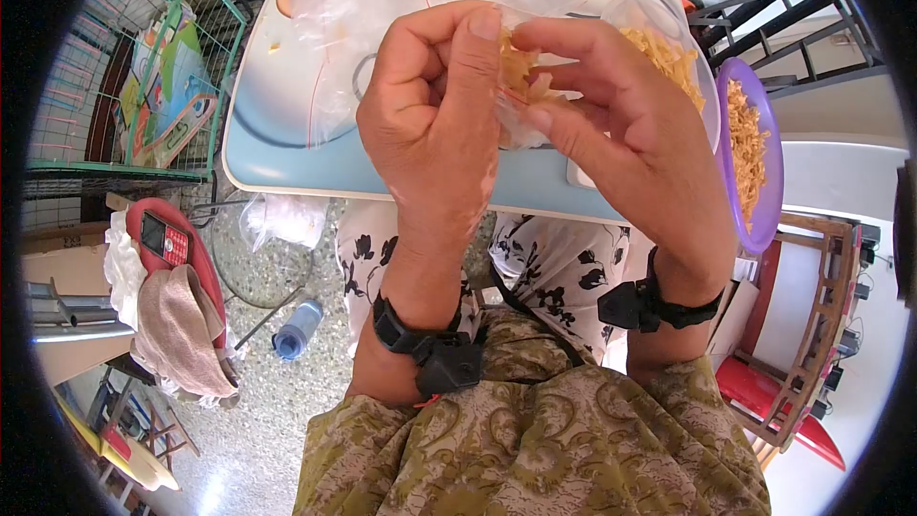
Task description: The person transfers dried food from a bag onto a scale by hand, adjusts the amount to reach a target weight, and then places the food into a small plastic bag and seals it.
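Above the near edge of the table, my left hand (430, 100) is closed on a small clear zip bag (521, 134) with a red seal line. Yellow dried strips (517, 65) show at the bag's mouth, between my two hands. My right hand (635, 110) curls round these strips from the right, its thumb against the bag. Its inner fingertips are partly hidden. Just behind my right hand stands a clear plastic tub (709, 100) with more yellow strips in it.
Clear zip bags (330, 67) lie over the blue-edged table (287, 167). At the right is a purple basket (772, 153) of brown dried shreds. A red stool (215, 272) with a phone (164, 237) and towel (181, 330) stands left; a blue bottle (298, 328) lies on the floor.
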Tool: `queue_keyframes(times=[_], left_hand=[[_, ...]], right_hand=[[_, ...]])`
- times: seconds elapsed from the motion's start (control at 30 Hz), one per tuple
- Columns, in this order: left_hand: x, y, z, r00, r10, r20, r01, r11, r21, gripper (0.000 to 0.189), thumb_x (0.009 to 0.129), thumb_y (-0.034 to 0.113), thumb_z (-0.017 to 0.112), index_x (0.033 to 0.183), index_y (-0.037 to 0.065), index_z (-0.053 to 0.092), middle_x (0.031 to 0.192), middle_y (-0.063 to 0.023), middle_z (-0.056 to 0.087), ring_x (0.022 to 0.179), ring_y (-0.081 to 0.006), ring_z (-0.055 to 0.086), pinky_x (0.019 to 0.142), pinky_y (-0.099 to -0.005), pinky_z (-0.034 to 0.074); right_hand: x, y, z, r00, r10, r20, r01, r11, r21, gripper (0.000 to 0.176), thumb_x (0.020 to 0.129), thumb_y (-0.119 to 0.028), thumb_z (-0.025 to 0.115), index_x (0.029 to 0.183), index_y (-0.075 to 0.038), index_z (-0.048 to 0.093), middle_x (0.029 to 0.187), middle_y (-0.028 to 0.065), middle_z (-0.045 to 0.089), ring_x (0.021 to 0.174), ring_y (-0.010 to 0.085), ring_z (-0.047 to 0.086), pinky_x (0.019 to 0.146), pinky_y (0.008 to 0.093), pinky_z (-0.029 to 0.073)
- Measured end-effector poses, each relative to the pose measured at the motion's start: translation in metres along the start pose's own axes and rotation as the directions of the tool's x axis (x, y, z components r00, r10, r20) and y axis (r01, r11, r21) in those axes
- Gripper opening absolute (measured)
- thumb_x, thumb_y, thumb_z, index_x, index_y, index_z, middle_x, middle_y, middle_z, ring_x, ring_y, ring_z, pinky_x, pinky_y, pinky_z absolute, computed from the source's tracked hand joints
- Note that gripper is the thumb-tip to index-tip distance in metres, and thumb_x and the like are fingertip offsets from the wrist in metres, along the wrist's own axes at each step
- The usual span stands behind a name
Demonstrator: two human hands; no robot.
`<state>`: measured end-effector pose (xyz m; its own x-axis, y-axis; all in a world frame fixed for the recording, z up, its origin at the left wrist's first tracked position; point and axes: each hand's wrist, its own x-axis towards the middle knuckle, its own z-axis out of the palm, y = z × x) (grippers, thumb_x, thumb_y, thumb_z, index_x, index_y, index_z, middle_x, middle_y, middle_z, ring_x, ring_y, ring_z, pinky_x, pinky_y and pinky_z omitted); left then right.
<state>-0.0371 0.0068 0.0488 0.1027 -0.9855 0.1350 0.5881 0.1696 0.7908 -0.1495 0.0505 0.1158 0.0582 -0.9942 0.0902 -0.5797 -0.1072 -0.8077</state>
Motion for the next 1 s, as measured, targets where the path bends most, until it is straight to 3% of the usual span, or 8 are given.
queue_keyframes(times=[0.2,0.27,0.4,0.47,0.57,0.7,0.77,1.0], left_hand=[[0.0,0.001,0.001,1.0,-0.029,-0.004,0.029,0.999,-0.026,0.016,0.093,0.017,0.063,0.096,0.001,0.063,0.069,0.0023,0.058,0.051,0.0012,0.042,0.042,-0.0151,0.029],[0.0,0.0,0.0,1.0,-0.012,-0.006,0.012,1.0,-0.026,0.016,0.093,0.019,0.063,0.097,0.003,0.064,0.069,0.0025,0.057,0.049,0.0007,0.04,0.04,-0.0158,0.026],[0.0,0.001,-0.001,1.0,-0.004,0.029,0.004,1.0,-0.026,0.014,0.092,0.013,0.063,0.096,0.0,0.061,0.07,0.0022,0.06,0.055,0.0013,0.044,0.045,-0.0146,0.032],[-0.001,0.001,0.001,1.0,0.016,0.027,-0.016,1.0,-0.016,0.014,0.092,0.013,0.063,0.097,0.0,0.062,0.071,0.0019,0.061,0.056,0.0011,0.045,0.046,-0.0147,0.033],[-0.003,0.002,0.005,0.999,-0.008,0.05,0.008,1.0,-0.006,0.014,0.092,0.013,0.063,0.097,0.0,0.062,0.074,0.0012,0.062,0.059,0.0008,0.048,0.048,-0.0149,0.034],[-0.002,0.001,0.005,0.999,0.025,0.025,-0.025,1.0,0.014,0.016,0.092,0.02,0.064,0.095,0.004,0.064,0.07,0.0034,0.058,0.048,0.001,0.039,0.039,-0.0159,0.025],[-0.002,0.001,0.005,0.999,0.024,0.028,-0.025,0.999,0.02,0.016,0.092,0.02,0.064,0.096,0.004,0.064,0.07,0.0032,0.058,0.048,0.0009,0.039,0.039,-0.0159,0.025],[0.001,0.006,-0.001,1.0,-0.023,-0.002,0.023,0.999,-0.038,0.013,0.093,0.013,0.063,0.096,0.0,0.061,0.067,0.0025,0.058,0.052,0.001,0.044,0.044,-0.0148,0.033]], right_hand=[[0.003,0.004,0.001,0.996,0.027,-0.086,-0.028,1.0,-0.006,0.024,0.088,0.001,0.06,0.112,0.0,0.061,0.101,0.0033,0.065,0.091,0.0111,0.062,0.081,0.0221,0.05],[0.006,0.012,0.004,0.987,-0.133,-0.092,0.118,0.981,-0.156,0.016,0.087,0.001,0.061,0.103,0.001,0.064,0.098,0.0028,0.066,0.088,0.0114,0.063,0.077,0.0226,0.05],[0.013,0.019,0.014,0.975,-0.209,-0.078,0.184,0.952,-0.244,0.014,0.086,0.001,0.061,0.099,0.0,0.065,0.093,0.0057,0.067,0.084,0.0124,0.064,0.073,0.0237,0.05],[0.017,0.023,0.019,0.936,-0.331,-0.116,0.276,0.899,-0.341,0.011,0.08,-0.008,0.06,0.088,-0.004,0.065,0.081,0.0147,0.064,0.075,0.0345,0.062,0.065,0.0394,0.049],[0.019,0.02,0.018,0.946,-0.293,-0.142,0.212,0.885,-0.415,0.011,0.08,-0.009,0.059,0.089,-0.003,0.064,0.081,0.0156,0.063,0.075,0.0359,0.062,0.065,0.0416,0.049],[0.019,0.019,0.02,0.916,-0.329,-0.228,0.231,0.901,-0.368,0.011,0.08,-0.008,0.06,0.089,-0.003,0.063,0.08,0.0154,0.062,0.073,0.0355,0.061,0.065,0.0416,0.049],[0.014,0.014,0.018,0.937,-0.236,-0.256,0.128,0.918,-0.376,0.012,0.085,-0.004,0.064,0.098,-0.003,0.066,0.086,0.0056,0.068,0.073,0.0121,0.065,0.063,0.0239,0.051],[0.007,0.007,0.009,0.928,-0.301,-0.221,0.204,0.904,-0.375,0.014,0.083,-0.004,0.068,0.097,-0.004,0.067,0.092,0.0047,0.068,0.074,0.0105,0.064,0.063,0.0225,0.051]])
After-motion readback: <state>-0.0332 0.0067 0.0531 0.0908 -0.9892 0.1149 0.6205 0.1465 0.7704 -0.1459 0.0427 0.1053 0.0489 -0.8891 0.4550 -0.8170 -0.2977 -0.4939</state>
